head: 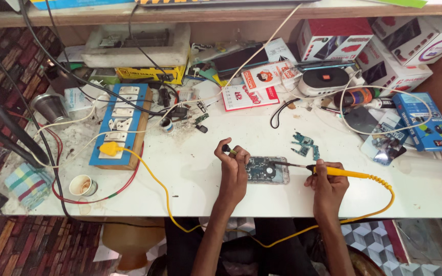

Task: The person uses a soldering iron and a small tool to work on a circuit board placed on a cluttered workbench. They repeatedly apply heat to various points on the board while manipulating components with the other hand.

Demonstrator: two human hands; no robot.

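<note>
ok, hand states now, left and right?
Left hand: closed on a small black-tipped tool.
Right hand: closed on the yellow soldering iron.

Bright even light from above on my white table [190, 174]; soft short shadows under my hands, mild wide-angle bending at edges, sharp focus.

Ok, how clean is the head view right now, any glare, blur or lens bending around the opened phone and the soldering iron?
Head view: even, bright light on the white table, only soft shadows under the left hand and right hand. The opened phone and yellow soldering iron are fairly sharp, with no strong glare. Wide-angle bending curves the shelf edge and the table's front edge; the corners look darker.
</note>
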